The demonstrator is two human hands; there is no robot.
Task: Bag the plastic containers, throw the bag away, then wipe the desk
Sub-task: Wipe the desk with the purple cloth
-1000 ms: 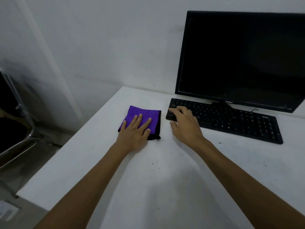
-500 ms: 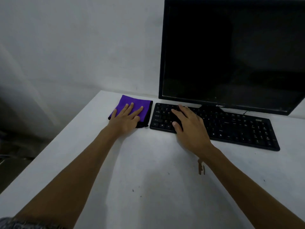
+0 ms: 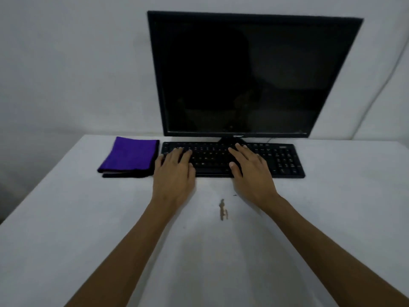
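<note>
Both hands on the black keyboard (image 3: 232, 159), which lies flat on the white tabletop (image 3: 66, 229) directly in front of the dark monitor (image 3: 252, 74).

Left hand (image 3: 173, 173): palm down over the keyboard's left end, fingers straight and slightly spread, tips resting on the keys. Holding nothing.

Right hand (image 3: 251, 171): palm down over the keyboard's middle, fingers extended toward the top key rows, thumb at the keyboard's near edge. Also holding nothing.

Purple cloth (image 3: 130, 156): folded, black edging visible on its near and right sides, lying flat just left of the keyboard. Its right edge sits right beside the keyboard's left end; can't tell if they touch. Neither hand is on it.

Brown stain (image 3: 223, 209): small smear on the tabletop, on the near side of the keyboard, between the two forearms. A few tiny dark specks near it, also on the near side of the keyboard.

Monitor screen is off, with its stand base hidden behind the keyboard's far edge. A thin cable (image 3: 269, 140) shows just past the keyboard's far edge, right of the stand.

Plain white wall (image 3: 77, 63) behind the monitor.
</note>
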